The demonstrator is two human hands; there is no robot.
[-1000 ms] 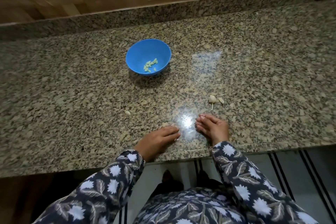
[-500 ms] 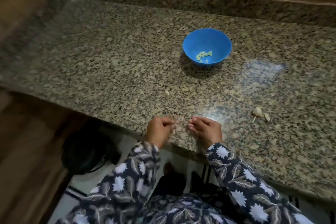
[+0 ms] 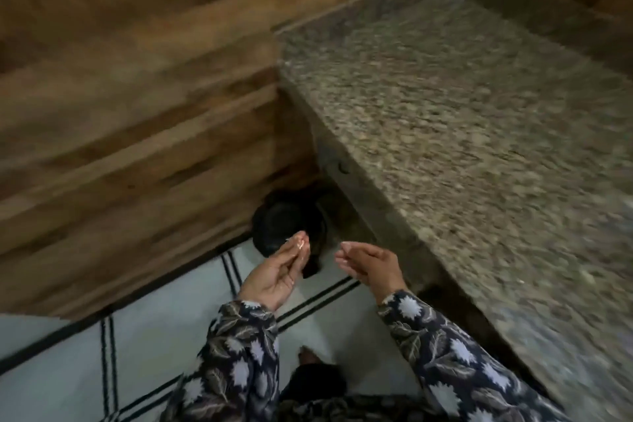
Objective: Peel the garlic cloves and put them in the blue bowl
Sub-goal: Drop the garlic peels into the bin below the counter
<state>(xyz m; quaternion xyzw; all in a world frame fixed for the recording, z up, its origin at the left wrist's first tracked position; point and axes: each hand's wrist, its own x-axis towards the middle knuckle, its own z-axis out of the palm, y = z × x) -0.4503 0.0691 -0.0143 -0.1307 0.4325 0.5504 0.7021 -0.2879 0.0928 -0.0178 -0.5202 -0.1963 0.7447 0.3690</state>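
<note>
Head view, blurred. A person's two hands hang side by side over the floor (image 3: 154, 336), low in the frame toward 6 o'clock, both clear of the counter (image 3: 479, 147).

The left hand (image 3: 274, 274) is palm up, thumb and fingertips (image 3: 297, 239) pinched narrowly on a small pale scrap (image 3: 300, 245). It may be garlic skin, but the blur makes that uncertain. Just beyond this hand, at its 12 o'clock, sits a dark round bin (image 3: 284, 219) on the floor, tucked in the corner under the counter's edge.

The right hand (image 3: 371, 265) is at 3 o'clock from the left one, apart from it. Its fingers lie close together, gently bent, with nothing visible in them.

Both arms wear dark sleeves (image 3: 445, 353) printed with pale flowers.

The speckled granite counter fills the frame from 1 to 4 o'clock. A wood-grain wall (image 3: 120, 96) fills 8 to 12 o'clock. The floor is pale tile with dark stripes.

The bowl and cloves are outside this view.
</note>
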